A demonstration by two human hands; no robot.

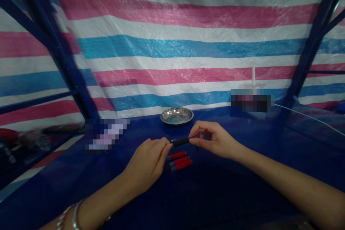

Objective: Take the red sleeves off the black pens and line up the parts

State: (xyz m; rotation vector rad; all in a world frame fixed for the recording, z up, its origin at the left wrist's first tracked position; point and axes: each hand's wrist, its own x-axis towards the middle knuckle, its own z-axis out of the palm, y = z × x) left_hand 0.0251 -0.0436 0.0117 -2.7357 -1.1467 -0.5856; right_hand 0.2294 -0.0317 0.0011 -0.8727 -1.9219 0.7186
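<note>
Between my two hands is a short black pen (180,142), held almost level just above the table. My left hand (148,161) pinches its left end, where a small clip shows by the fingertips. The thumb and forefinger of my right hand (211,139) are closed on its right end. Below the black pen, three short red pens (183,164) with greyish left ends lie side by side on the blue table (229,187). Behind my hands stands a shallow oval metal dish (177,116).
A blurred-out item (109,136) lies at the left of the table. Toward the back right is a cup with a straw (253,75), partly blurred, near a white cable (309,112). Blue metal posts (309,43) and a striped plastic sheet (188,50) bound the table.
</note>
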